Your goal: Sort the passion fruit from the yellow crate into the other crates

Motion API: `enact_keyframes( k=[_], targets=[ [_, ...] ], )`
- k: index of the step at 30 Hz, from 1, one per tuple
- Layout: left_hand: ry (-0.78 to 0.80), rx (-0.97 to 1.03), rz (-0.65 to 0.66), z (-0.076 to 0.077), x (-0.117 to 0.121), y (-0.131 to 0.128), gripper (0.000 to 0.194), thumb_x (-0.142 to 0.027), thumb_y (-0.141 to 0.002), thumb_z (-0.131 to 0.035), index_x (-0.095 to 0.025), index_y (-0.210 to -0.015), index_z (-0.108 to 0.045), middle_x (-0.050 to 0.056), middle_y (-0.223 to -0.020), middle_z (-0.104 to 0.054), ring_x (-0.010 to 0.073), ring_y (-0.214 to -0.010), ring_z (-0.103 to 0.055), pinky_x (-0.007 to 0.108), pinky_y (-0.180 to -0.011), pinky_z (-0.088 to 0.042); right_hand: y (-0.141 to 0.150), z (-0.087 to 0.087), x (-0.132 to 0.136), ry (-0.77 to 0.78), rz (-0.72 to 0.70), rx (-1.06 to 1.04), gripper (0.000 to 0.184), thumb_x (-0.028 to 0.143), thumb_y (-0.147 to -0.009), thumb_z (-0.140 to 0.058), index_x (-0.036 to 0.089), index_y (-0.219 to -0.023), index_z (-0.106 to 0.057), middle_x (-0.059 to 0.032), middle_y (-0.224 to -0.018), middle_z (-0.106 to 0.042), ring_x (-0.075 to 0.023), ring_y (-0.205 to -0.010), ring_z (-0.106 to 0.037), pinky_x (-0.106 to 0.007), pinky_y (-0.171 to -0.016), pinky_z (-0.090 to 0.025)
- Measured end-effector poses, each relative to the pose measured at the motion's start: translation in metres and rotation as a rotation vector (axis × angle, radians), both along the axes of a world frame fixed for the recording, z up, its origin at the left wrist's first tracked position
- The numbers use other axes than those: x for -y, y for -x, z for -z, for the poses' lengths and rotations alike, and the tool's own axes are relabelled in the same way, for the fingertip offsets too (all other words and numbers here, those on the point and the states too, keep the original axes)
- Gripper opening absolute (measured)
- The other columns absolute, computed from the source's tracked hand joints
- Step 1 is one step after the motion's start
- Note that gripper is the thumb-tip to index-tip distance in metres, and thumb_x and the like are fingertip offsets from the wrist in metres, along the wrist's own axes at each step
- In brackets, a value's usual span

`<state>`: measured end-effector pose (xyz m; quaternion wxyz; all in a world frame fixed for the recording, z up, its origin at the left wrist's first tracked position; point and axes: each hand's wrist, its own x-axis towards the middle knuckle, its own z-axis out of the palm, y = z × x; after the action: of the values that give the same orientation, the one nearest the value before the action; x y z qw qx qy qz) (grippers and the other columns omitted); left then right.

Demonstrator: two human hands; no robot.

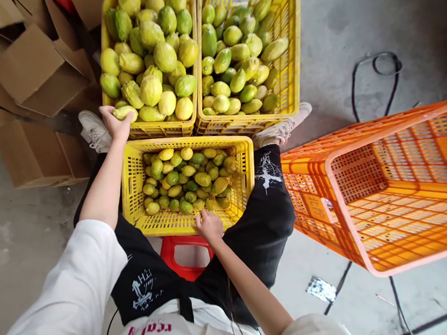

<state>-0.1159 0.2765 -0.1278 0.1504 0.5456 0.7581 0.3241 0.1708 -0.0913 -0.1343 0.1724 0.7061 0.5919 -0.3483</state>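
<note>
At the near left corner of the upper left yellow crate [104, 53], my left hand [116, 123] is closed around a yellow-green lemon [125, 113]. Large, knobbly lemons [165, 57] are heaped in that crate. Between my knees stands a lower yellow crate [133, 194], its floor covered with smaller green and yellow lemons [203, 179]. My right hand [211, 226] has its fingers curled over the near rim of this crate, and no fruit shows in it. Beside the upper left crate, another yellow crate [294, 45] contains green and yellow lemons [240, 52].
Tilted orange crates [344, 205] stand to my right. Cardboard boxes [28, 63] are piled at the upper left. A red stool [168, 250] shows below the near crate. A black cable [353, 97] lies on the concrete floor [336, 32], with a silvery packet [321, 288] lower down.
</note>
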Motion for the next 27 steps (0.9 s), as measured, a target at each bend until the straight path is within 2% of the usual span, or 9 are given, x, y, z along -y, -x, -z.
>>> enact_keyframes(
  k=[3,6,10,13,16,19,21,24,27],
  targets=[
    [0.108,-0.019,-0.075,-0.021,0.002,-0.005,0.058,-0.005,-0.076,-0.091,-0.023,-0.102,-0.042,0.003,-0.114,-0.062,0.0181,-0.107,-0.062,0.037,-0.112,-0.049,0.0,0.001,0.001,-0.009,0.006,-0.008,0.029,0.025,-0.107,-0.053,0.016,-0.107,-0.08,-0.0136,-0.109,-0.082,-0.0257,-0.102,-0.076,-0.031,-0.079,-0.046],
    [0.165,-0.068,-0.038,-0.037,0.002,-0.01,0.056,-0.006,-0.076,-0.093,-0.022,-0.099,-0.045,0.004,-0.116,-0.065,0.0207,-0.114,-0.062,0.039,-0.116,-0.046,0.0,0.001,0.0,0.003,0.015,-0.01,0.029,0.026,-0.107,-0.053,0.016,-0.109,-0.08,-0.0139,-0.11,-0.082,-0.026,-0.103,-0.076,-0.031,-0.08,-0.046],
    [0.207,-0.107,-0.023,-0.039,0.002,-0.013,0.053,-0.01,-0.082,-0.091,-0.018,-0.11,-0.048,0.008,-0.13,-0.065,0.0206,-0.123,-0.06,0.04,-0.121,-0.043,0.001,-0.001,-0.002,0.025,0.008,-0.005,0.031,0.026,-0.107,-0.051,0.016,-0.111,-0.08,-0.0142,-0.112,-0.081,-0.0261,-0.105,-0.076,-0.031,-0.081,-0.046],
    [0.25,-0.049,-0.011,-0.033,0.001,-0.014,0.052,-0.008,-0.091,-0.083,-0.013,-0.125,-0.045,0.011,-0.142,-0.061,0.0174,-0.128,-0.058,0.037,-0.124,-0.042,0.001,-0.003,-0.003,0.03,0.0,0.002,0.031,0.026,-0.107,-0.05,0.016,-0.112,-0.079,-0.014,-0.112,-0.081,-0.0259,-0.104,-0.075,-0.03,-0.08,-0.045],
    [0.196,0.03,-0.003,-0.027,0.011,-0.017,0.073,0.0,-0.088,-0.08,-0.007,-0.143,-0.033,0.02,-0.159,-0.047,0.0168,-0.148,-0.048,0.033,-0.131,-0.033,0.001,-0.002,-0.004,0.03,0.004,0.009,0.031,0.027,-0.108,-0.05,0.016,-0.112,-0.079,-0.0137,-0.114,-0.081,-0.0262,-0.104,-0.075,-0.031,-0.079,-0.046],
    [0.05,-0.02,-0.089,-0.017,0.048,-0.025,0.091,-0.001,-0.082,-0.081,-0.011,-0.153,-0.027,0.025,-0.168,-0.031,0.0252,-0.165,-0.029,0.037,-0.137,-0.024,0.001,-0.002,-0.004,0.025,0.018,0.006,0.032,0.028,-0.108,-0.05,0.016,-0.112,-0.079,-0.0143,-0.114,-0.081,-0.027,-0.105,-0.075,-0.031,-0.079,-0.047],
    [0.042,-0.083,-0.104,-0.004,0.084,-0.032,0.073,-0.014,-0.088,-0.077,-0.018,-0.149,-0.038,0.024,-0.163,-0.038,0.0324,-0.162,-0.034,0.05,-0.135,-0.028,0.001,-0.003,-0.005,0.03,0.027,0.003,0.032,0.028,-0.108,-0.051,0.016,-0.113,-0.08,-0.0148,-0.114,-0.081,-0.0273,-0.103,-0.075,-0.031,-0.079,-0.048],
    [0.206,-0.112,0.071,0.02,0.135,-0.045,0.05,-0.023,-0.09,-0.072,-0.019,-0.136,-0.052,0.022,-0.148,-0.054,0.0389,-0.154,-0.046,0.06,-0.129,-0.034,0.002,-0.006,-0.008,0.041,0.038,-0.004,0.033,0.029,-0.108,-0.051,0.015,-0.115,-0.08,-0.0149,-0.114,-0.081,-0.0273,-0.103,-0.076,-0.031,-0.08,-0.049],
    [0.423,-0.079,0.314,0.044,0.156,-0.059,0.053,-0.024,-0.086,-0.072,-0.018,-0.136,-0.056,0.025,-0.148,-0.059,0.0415,-0.148,-0.053,0.059,-0.127,-0.038,0.003,-0.009,-0.01,0.047,0.04,-0.006,0.034,0.029,-0.108,-0.05,0.015,-0.117,-0.079,-0.0147,-0.116,-0.081,-0.028,-0.106,-0.076,-0.032,-0.082,-0.05]
  ],
)
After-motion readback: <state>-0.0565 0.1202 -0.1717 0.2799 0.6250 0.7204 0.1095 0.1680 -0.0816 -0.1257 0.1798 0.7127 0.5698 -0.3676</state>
